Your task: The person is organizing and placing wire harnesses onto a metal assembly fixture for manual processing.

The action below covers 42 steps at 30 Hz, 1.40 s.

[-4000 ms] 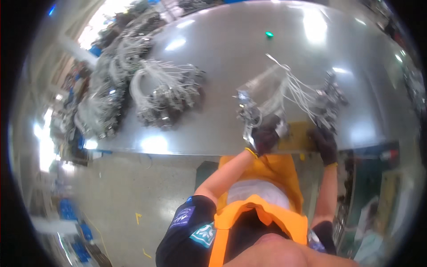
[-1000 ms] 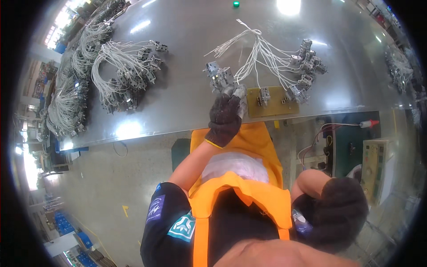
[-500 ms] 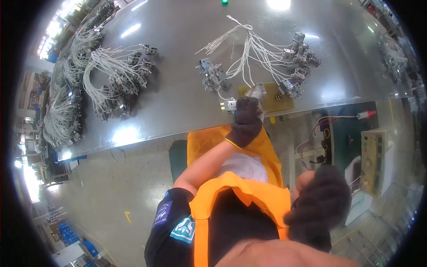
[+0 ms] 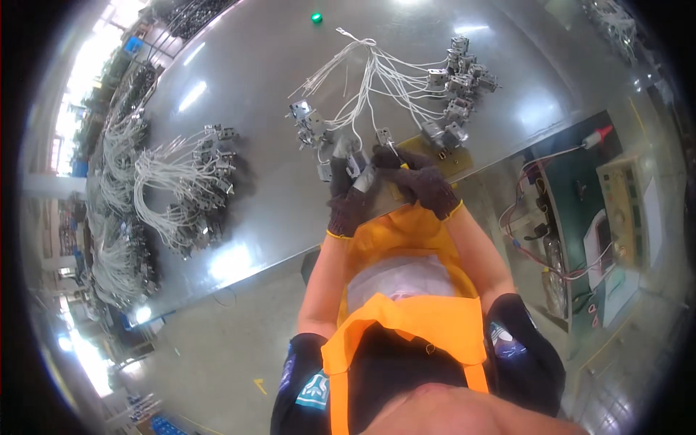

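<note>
The steel table (image 4: 272, 163) fills the upper view, its near edge running slantwise in front of the person. Both forearms reach forward from the lower edge, elbows bent and converging; the gloved left hand (image 4: 349, 203) points away from the body, while the right hand (image 4: 429, 187) angles inward, just beside it. Left fingers are closed round a metal box, partly covered by the glove; right fingers are curled tight on a slim tool, most of its length hidden in the grip. Whether its tip touches anything cannot be made out. The white wire bundle (image 4: 370, 67) lies beyond both hands, its strands fanning toward them. The tan board (image 4: 457, 162) sits under and right of the right hand, its left part covered. The metal box (image 4: 355, 164) is at the left fingertips; the slim tool (image 4: 404, 166) shows a small yellow part.
</note>
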### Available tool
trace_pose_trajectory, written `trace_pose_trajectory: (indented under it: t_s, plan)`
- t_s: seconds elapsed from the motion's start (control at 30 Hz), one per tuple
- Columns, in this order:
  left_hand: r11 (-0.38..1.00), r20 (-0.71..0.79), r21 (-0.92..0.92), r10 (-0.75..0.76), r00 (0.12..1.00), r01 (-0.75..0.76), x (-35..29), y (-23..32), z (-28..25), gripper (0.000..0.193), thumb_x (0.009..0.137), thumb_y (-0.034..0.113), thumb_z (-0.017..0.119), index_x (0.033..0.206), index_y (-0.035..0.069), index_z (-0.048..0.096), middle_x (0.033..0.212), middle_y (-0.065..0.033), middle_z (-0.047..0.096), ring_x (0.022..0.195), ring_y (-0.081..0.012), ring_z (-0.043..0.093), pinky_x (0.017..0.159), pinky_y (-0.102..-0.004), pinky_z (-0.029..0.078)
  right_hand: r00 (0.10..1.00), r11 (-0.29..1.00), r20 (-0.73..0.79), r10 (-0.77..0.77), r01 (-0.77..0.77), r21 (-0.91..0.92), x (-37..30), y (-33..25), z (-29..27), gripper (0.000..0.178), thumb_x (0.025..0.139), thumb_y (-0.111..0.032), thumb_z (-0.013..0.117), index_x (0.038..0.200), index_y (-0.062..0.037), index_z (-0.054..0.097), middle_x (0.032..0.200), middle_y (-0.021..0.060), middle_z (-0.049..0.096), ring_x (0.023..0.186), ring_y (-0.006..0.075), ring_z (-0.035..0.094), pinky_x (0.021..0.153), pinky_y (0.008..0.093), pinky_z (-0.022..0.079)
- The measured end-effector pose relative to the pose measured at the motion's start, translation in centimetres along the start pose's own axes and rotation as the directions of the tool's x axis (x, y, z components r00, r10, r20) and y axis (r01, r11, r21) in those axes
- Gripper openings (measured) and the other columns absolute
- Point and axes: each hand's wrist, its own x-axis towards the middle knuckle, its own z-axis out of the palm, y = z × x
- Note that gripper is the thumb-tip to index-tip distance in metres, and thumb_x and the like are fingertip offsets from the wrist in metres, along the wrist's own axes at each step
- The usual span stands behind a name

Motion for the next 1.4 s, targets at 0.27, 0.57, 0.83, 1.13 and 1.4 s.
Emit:
trace_pose_trajectory:
  t_s: [0.27, 0.57, 0.83, 1.13, 1.4]
  plan:
    - [0.902, 0.077, 0.418, 0.088, 0.993, -0.112, 2.3, 0.8, 0.0, 0.049, 0.095, 0.012, 0.06, 0.14, 0.0, 0.043, 0.123, -0.0126, 0.055, 0.112, -0.0199, 0.053, 0.096, -0.0335, 0.043, 0.841, 0.839, -0.247, -0.48, 0.359, -0.409, 0.4, 1.1, -7.4, 0.045, 0.087, -0.018, 0.063, 0.132, -0.0141, 0.061, 0.094, 0.0016, 0.068, 0.063, 0.0075, 0.055, 0.058, 0.0247, 0.047]
    - [0.335, 0.263, 0.865, 0.331, 0.906, -0.373, 2.3, -3.3, 4.4, 0.067, 0.093, 0.021, 0.063, 0.145, -0.007, 0.031, 0.13, -0.0274, 0.05, 0.119, -0.0396, 0.053, 0.104, -0.0425, 0.041, 0.94, 0.895, -0.174, -0.295, 0.208, -0.394, -2.2, 1.0, -7.4, 0.046, 0.092, -0.026, 0.063, 0.136, -0.0156, 0.058, 0.103, 0.0065, 0.071, 0.083, 0.0142, 0.064, 0.079, 0.0296, 0.052]
    - [0.262, 0.375, 0.856, 0.276, 0.885, -0.445, 3.6, -4.5, 3.6, 0.063, 0.077, 0.022, 0.08, 0.128, 0.001, 0.049, 0.111, -0.0158, 0.058, 0.103, -0.033, 0.057, 0.09, -0.0413, 0.044, 0.912, 0.354, 0.023, -0.409, 0.182, -0.917, -4.8, -1.6, -4.3, 0.036, 0.095, -0.027, 0.057, 0.127, -0.0125, 0.063, 0.1, 0.0168, 0.07, 0.09, 0.0338, 0.068, 0.082, 0.0389, 0.053]
    - [0.449, 0.31, 0.805, 0.24, 0.92, -0.388, 4.3, -5.0, 3.5, 0.072, 0.077, 0.026, 0.081, 0.133, -0.002, 0.046, 0.116, -0.0165, 0.058, 0.108, -0.0294, 0.056, 0.094, -0.0406, 0.043, 0.968, 0.041, -0.019, -0.25, -0.009, -0.999, -3.5, -2.1, -2.4, 0.022, 0.092, -0.025, 0.057, 0.106, -0.0093, 0.063, 0.089, 0.0184, 0.067, 0.086, 0.0362, 0.064, 0.073, 0.0463, 0.051]
    - [0.374, 0.267, 0.844, 0.329, 0.906, -0.385, -0.2, -2.3, 2.6, 0.071, 0.084, 0.02, 0.07, 0.141, -0.004, 0.037, 0.127, -0.0226, 0.054, 0.118, -0.0383, 0.051, 0.098, -0.0424, 0.043, 0.792, 0.561, 0.068, -0.607, 0.487, -0.669, -3.9, 0.1, -2.5, 0.025, 0.091, -0.026, 0.063, 0.105, -0.0065, 0.07, 0.082, 0.0153, 0.069, 0.071, 0.0282, 0.067, 0.064, 0.0387, 0.053]
